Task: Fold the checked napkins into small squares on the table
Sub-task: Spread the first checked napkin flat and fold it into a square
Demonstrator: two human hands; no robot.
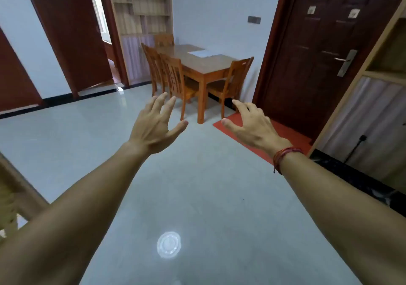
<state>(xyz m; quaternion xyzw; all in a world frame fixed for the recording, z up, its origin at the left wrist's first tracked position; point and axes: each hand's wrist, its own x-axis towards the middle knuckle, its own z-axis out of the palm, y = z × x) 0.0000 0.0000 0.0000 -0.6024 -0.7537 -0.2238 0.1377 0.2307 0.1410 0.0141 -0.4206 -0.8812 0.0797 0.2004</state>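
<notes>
A wooden dining table stands across the room against the far wall. Pale cloth or paper lies flat on its top near the wall; at this distance I cannot make out a checked pattern. My left hand is stretched out in front of me above the floor, fingers spread, holding nothing. My right hand is also held out, palm down, fingers apart and empty. A red string bracelet is on the right wrist. Both hands are far from the table.
Several wooden chairs surround the table, one at its right end. A red mat lies before a dark door. Shelving is on the right, wooden furniture at lower left, grey tiled floor between.
</notes>
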